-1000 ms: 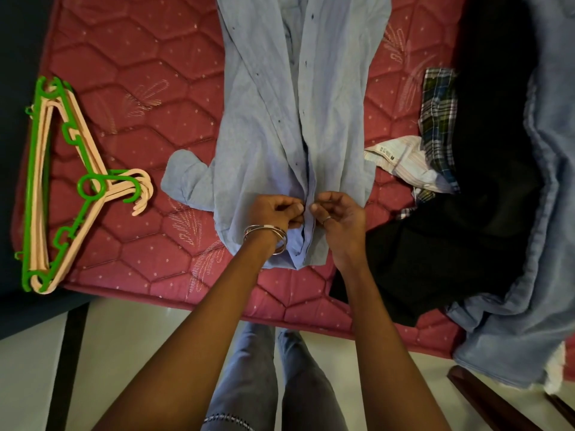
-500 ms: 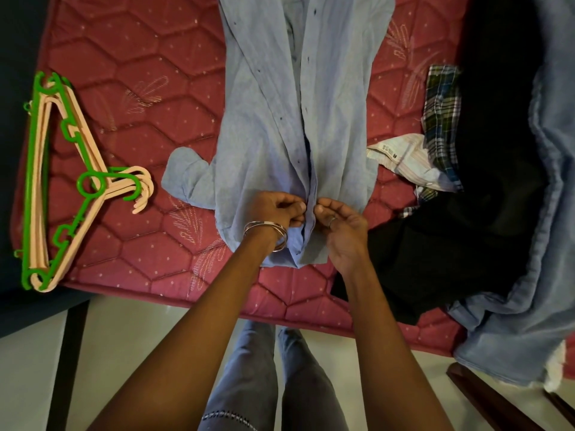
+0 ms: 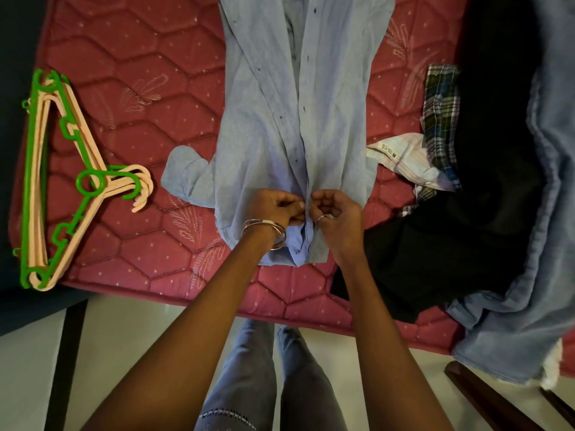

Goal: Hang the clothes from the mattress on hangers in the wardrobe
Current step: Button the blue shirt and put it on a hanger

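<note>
A light blue button-up shirt (image 3: 264, 129) lies flat on the red quilted mattress (image 3: 140, 73), its hem toward me. My left hand (image 3: 275, 209), with bangles at the wrist, pinches the left edge of the button placket near the hem. My right hand (image 3: 336, 213), wearing a ring, pinches the facing edge right beside it. Both hands meet at the shirt's centre line. A stack of peach and green plastic hangers (image 3: 59, 181) lies on the mattress at the far left.
To the right lie more clothes: a plaid garment (image 3: 441, 107), a white striped one (image 3: 401, 157), a black one (image 3: 441, 244) and a blue blanket-like fabric (image 3: 535, 290). The mattress edge runs in front of my legs. A dark wooden piece (image 3: 485, 396) stands bottom right.
Both hands stay pinched on the shirt's front edges near the hem; the fingers have shifted slightly. The shirt and hangers have not moved.
</note>
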Tool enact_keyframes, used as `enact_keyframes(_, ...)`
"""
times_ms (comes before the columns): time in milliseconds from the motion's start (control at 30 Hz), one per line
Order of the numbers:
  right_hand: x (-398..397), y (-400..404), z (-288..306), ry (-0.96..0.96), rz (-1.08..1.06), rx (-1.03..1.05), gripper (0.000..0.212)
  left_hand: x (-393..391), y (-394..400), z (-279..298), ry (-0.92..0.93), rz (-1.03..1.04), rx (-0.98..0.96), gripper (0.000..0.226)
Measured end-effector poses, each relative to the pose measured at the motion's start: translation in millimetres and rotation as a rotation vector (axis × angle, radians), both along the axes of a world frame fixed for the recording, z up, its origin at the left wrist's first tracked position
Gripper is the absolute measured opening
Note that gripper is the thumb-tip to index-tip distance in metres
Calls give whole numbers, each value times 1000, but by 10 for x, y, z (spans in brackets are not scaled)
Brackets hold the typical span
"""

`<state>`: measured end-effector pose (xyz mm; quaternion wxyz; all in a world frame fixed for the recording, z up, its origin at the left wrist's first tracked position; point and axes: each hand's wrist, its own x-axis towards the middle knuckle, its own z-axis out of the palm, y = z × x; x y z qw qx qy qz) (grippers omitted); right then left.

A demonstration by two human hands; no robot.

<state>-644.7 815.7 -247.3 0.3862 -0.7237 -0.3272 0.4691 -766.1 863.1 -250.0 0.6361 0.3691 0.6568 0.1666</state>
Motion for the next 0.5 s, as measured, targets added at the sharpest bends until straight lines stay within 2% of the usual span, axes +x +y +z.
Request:
enact_keyframes(100, 0, -10, 3, -8, 12, -8, 23, -21, -3, -2, 5, -13, 5, 15)
enact_keyframes(267, 13, -4, -4, 87, -75, -30, 21, 14, -18, 76, -6, -39, 27, 7)
enact_keyframes(367, 7, -11, -19, 129, -152, -53, 23, 24, -32, 31, -69, 108, -82, 11)
enact_keyframes(500, -17, -42, -41, 137, -129, -47, 22, 41, -27, 55, -123, 152, -173, 5)
